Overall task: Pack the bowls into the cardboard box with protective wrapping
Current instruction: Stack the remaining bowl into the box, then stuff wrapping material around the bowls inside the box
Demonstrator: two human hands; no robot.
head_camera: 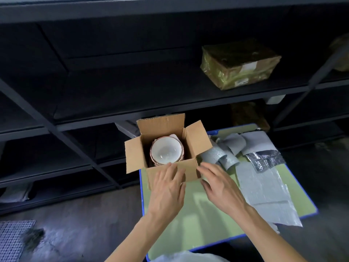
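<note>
**Bowls nested in the open box, both hands at its near side**

Bowls of white glaze with a pinkish-brown rim (166, 151) sit nested in one stack inside the small brown cardboard box (196, 138), a little above the frame's centre. Their mouths face straight up, so the stack's axis runs vertical. White wrapping (174, 137) shows behind them against the far wall.

The box stands mouth up. Its far flap is upright and its left and right flaps are splayed outward. It sits at the far left corner of the pale green table with a blue edge (198, 214), and its left flap hangs past the table's edge.

The left hand (167, 190) lies flat on the box's near side with its fingers straight, gripping nothing. The right hand (219, 188) has loosely bent fingers at the box's near right corner. I cannot tell whether it pinches anything.

Right of the box, curled pieces of grey foam wrap (226, 157) touch its right flap. Flat grey foam sheets (264, 186) cover the table's right side and overhang its right edge. A crinkled silver foil piece (264, 159) lies on them. Bare green surface lies below the hands.

At upper right, a parcel wrapped in yellowish tape (239, 63) rests on the dark metal shelving (94, 125). Its white labels are too blurred to read.
</note>
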